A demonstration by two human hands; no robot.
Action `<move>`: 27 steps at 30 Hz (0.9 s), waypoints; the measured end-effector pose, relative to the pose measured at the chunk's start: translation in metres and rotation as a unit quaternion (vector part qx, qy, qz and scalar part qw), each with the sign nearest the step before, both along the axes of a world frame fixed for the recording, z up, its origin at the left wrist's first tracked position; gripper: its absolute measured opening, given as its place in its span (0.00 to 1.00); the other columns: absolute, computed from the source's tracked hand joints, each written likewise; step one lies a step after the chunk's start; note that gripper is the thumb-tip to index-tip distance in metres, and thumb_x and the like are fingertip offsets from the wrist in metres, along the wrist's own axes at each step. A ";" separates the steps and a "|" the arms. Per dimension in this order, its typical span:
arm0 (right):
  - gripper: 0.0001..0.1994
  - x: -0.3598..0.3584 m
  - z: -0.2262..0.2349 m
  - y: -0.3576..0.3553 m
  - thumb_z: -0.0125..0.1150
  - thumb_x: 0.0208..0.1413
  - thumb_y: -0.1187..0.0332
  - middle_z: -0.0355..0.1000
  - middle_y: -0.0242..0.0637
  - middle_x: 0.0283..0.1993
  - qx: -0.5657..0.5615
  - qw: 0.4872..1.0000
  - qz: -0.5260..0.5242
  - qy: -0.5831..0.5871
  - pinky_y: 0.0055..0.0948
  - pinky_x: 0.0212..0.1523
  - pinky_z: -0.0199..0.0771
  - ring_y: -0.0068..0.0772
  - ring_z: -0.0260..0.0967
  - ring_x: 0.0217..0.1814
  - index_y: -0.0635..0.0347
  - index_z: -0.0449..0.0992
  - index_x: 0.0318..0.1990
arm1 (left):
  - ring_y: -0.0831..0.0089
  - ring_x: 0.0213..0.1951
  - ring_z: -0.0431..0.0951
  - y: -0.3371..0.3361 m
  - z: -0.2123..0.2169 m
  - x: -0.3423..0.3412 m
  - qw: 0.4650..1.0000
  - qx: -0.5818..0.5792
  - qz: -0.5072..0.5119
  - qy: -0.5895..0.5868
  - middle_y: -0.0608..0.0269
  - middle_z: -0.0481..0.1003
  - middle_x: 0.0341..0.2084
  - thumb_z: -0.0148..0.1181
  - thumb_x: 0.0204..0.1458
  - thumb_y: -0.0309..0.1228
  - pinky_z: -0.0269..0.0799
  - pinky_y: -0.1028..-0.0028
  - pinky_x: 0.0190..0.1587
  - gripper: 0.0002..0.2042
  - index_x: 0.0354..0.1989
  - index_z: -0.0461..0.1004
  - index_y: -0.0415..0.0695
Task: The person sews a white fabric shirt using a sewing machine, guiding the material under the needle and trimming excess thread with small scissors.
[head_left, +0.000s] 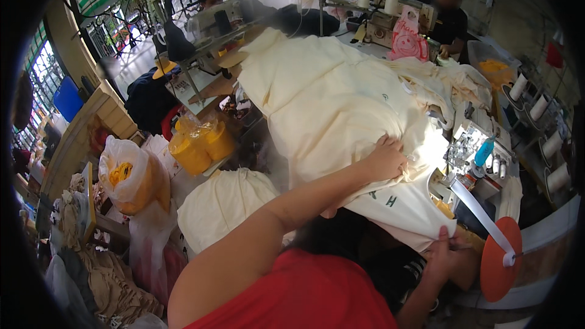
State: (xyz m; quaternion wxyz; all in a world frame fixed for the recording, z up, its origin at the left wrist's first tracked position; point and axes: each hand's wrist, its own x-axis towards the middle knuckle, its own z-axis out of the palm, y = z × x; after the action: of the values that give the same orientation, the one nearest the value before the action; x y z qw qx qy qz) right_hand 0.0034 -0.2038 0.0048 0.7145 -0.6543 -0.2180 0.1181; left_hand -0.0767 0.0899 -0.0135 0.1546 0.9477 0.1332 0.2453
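Cream cloth (329, 94) lies spread wide, sewing machine (474, 144) by its right edge. Left hand (389, 157) atop cloth, fingers curled; can't tell if gripping. Right hand (446, 254) pinches cloth's near-right edge, near orange disc (499, 274) and white tape (486, 220).

A few dark green capital letters (382, 198) stand on the piece of cream cloth (417, 208), near its edge closest to the person. Farther out, toward the right-hand edge of the larger cream spread (329, 79), I see one small dark mark (385, 96), too tiny to read. Beyond, at the far sewing table (373, 50), a pink plastic bag (399, 50) carries redder lettering, slanted and partly blurred, above a simple smiling face.
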 end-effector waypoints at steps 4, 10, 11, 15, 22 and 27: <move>0.05 0.034 0.008 0.000 0.63 0.64 0.70 0.63 0.21 0.19 0.045 0.995 -0.068 0.064 0.17 0.14 0.47 0.10 0.52 0.14 0.59 0.75 0.36 | 0.48 0.38 0.80 -0.003 0.036 0.019 0.991 -0.127 -0.037 0.008 0.45 0.80 0.32 0.63 0.48 0.37 0.74 0.54 0.42 0.10 0.34 0.80 0.46; 0.08 0.058 0.019 0.043 0.64 0.63 0.68 0.63 0.20 0.21 0.069 0.991 -0.037 0.109 0.17 0.15 0.48 0.10 0.54 0.17 0.60 0.75 0.33 | 0.56 0.39 0.81 0.024 0.132 0.012 0.990 -0.067 0.043 -0.115 0.46 0.80 0.41 0.61 0.55 0.29 0.74 0.61 0.43 0.08 0.29 0.77 0.36; 0.08 0.053 0.031 0.050 0.64 0.64 0.67 0.64 0.21 0.21 0.057 0.995 -0.022 0.081 0.17 0.16 0.50 0.10 0.55 0.17 0.61 0.76 0.34 | 0.58 0.41 0.81 0.032 0.122 0.017 0.979 0.074 0.042 -0.183 0.46 0.79 0.47 0.61 0.56 0.29 0.74 0.62 0.44 0.09 0.28 0.77 0.35; 0.08 0.044 0.061 0.042 0.63 0.65 0.66 0.70 0.23 0.23 0.025 1.000 0.010 -0.007 0.17 0.19 0.55 0.11 0.58 0.19 0.63 0.79 0.39 | 0.63 0.44 0.79 -0.032 0.102 0.049 0.882 -0.256 -0.366 -0.149 0.48 0.77 0.54 0.62 0.58 0.33 0.72 0.63 0.47 0.13 0.26 0.76 0.34; 0.07 0.041 0.032 0.044 0.61 0.66 0.69 0.74 0.27 0.29 0.087 0.987 0.058 0.124 0.17 0.23 0.59 0.11 0.63 0.24 0.64 0.78 0.40 | 0.60 0.26 0.70 -0.048 0.104 0.044 0.931 -0.232 -0.275 -0.056 0.55 0.68 0.21 0.66 0.52 0.34 0.64 0.61 0.30 0.16 0.22 0.70 0.36; 0.10 0.065 -0.017 0.099 0.60 0.66 0.68 0.65 0.25 0.19 0.096 0.966 0.076 0.230 0.22 0.20 0.56 0.15 0.56 0.16 0.60 0.73 0.31 | 0.60 0.30 0.68 -0.002 0.056 0.097 0.959 -0.107 -0.247 -0.088 0.56 0.68 0.21 0.69 0.46 0.32 0.66 0.64 0.34 0.14 0.21 0.69 0.37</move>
State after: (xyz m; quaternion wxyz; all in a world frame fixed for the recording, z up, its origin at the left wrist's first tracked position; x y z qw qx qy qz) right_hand 0.0680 -0.1050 -0.0120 0.7939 -0.5193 -0.1076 0.2974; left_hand 0.0200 0.0883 0.0430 0.3221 0.9038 -0.0935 0.2660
